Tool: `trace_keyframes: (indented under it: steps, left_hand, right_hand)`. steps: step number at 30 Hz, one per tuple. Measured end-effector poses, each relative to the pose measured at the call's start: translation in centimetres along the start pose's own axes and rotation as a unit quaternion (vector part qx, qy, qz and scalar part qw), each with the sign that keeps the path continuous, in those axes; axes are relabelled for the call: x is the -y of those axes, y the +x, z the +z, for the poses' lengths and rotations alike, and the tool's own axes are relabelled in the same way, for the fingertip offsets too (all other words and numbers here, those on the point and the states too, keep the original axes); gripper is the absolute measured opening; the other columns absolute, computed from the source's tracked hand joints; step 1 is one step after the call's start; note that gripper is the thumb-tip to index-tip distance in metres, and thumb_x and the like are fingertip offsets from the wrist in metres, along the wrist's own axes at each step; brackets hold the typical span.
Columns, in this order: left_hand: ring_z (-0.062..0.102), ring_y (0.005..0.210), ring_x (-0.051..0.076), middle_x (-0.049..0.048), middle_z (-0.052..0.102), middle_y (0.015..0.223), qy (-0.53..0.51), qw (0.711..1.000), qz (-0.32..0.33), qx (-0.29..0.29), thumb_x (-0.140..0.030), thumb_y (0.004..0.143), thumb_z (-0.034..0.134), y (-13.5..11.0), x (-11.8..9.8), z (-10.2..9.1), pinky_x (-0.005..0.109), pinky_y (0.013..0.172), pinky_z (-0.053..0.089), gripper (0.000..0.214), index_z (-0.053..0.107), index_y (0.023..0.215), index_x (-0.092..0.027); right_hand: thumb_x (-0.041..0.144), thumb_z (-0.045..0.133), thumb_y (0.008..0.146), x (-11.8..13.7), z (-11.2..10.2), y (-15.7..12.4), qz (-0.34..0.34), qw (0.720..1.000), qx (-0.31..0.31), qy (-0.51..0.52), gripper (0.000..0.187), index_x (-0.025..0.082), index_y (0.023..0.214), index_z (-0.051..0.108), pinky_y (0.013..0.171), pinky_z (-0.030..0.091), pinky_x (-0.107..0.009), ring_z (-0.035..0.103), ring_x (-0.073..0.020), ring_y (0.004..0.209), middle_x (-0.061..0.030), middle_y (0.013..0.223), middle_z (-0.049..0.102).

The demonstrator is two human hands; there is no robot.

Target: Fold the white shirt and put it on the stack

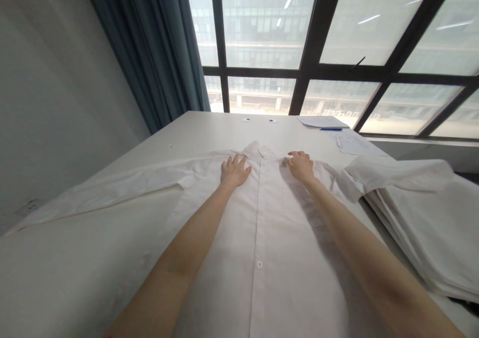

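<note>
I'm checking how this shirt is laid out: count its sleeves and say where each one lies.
2. One sleeve stretches left across the table; the other sleeve extends right, over the folded white cloth. No others seem hidden.

A white long-sleeved shirt (284, 238) lies spread flat, front side up, under the left fingers (235, 162) and right fingers (299, 155). Its collar (256, 149) points away just beyond the gap between them, and the straight front opening runs back through that gap. One sleeve (112, 192) stretches out long beyond the left fingers; the other (396, 174), creased and bunched, rises beyond the right.
</note>
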State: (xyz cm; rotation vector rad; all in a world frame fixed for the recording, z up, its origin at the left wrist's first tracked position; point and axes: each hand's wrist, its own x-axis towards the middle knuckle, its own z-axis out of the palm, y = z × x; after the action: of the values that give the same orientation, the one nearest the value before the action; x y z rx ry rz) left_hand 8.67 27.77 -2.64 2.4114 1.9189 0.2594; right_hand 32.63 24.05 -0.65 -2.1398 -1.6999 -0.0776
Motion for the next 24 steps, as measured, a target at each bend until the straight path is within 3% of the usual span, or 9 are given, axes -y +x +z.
trace_keyframes:
  steps: [4,7,11,15,21,24]
  left_hand:
    - [0.021,0.147,0.033,0.0100,0.027,0.159,0.003,1.000,0.001,-0.003,-0.055,0.096,0.028,0.0,0.1,0.1,0.054,0.116,0.018,0.064,0.031,0.152,-0.024]
    - [0.020,0.147,0.033,0.0096,0.026,0.160,0.002,1.000,0.001,-0.002,-0.056,0.096,0.027,0.1,0.2,0.3,0.054,0.116,0.018,0.065,0.030,0.153,-0.025]
    - [0.021,0.147,0.032,0.0088,0.026,0.160,0.000,1.000,0.003,-0.005,-0.056,0.096,0.026,0.3,0.3,0.5,0.054,0.116,0.018,0.064,0.030,0.153,-0.026]
    - [0.023,0.146,0.033,0.0096,0.028,0.159,-0.006,1.000,0.006,-0.018,-0.053,0.097,0.028,0.3,0.2,0.7,0.056,0.115,0.019,0.061,0.032,0.151,-0.024]
    - [0.033,0.140,0.025,0.0065,0.041,0.152,-0.021,0.997,0.055,-0.056,-0.042,0.099,0.031,0.0,-0.2,0.4,0.051,0.116,0.018,0.047,0.046,0.141,-0.026]
    - [0.038,0.136,0.024,0.0065,0.048,0.147,-0.033,0.995,0.067,-0.061,-0.039,0.100,0.033,-0.1,-0.2,0.2,0.051,0.115,0.019,0.043,0.050,0.137,-0.027]
  right_hand:
    - [0.038,0.057,0.094,1.2,1.9,1.0,0.048,0.998,-0.024,0.043,0.039,0.018,0.127,0.056,0.093,0.049,-0.048,0.058,-0.0249,0.112,-0.0102,0.129,0.057]
    - [0.038,0.058,0.094,1.0,3.0,1.4,0.072,0.993,-0.046,0.077,0.038,0.018,0.126,0.056,0.092,0.049,-0.048,0.059,-0.0239,0.109,-0.0098,0.127,0.058]
    - [0.029,0.054,0.091,0.3,3.5,1.7,0.052,0.987,-0.066,0.137,0.040,0.024,0.131,0.054,0.094,0.042,-0.051,0.055,-0.0276,0.111,-0.0075,0.114,0.065]
    - [0.020,0.049,0.082,0.3,3.2,1.7,0.006,0.977,-0.077,0.198,0.052,0.027,0.133,0.050,0.090,0.044,-0.040,0.059,-0.0226,0.101,-0.0048,0.109,0.067]
    - [0.034,0.050,0.080,0.9,3.4,1.8,-0.017,0.968,-0.080,0.236,0.078,0.012,0.150,0.023,0.082,0.047,-0.034,0.061,-0.0203,0.089,-0.0090,0.109,0.063]
    - [0.032,0.052,0.077,1.0,3.7,2.0,-0.012,0.973,-0.069,0.222,0.068,0.007,0.140,0.042,0.079,0.046,-0.035,0.057,-0.0226,0.084,-0.0096,0.097,0.063]
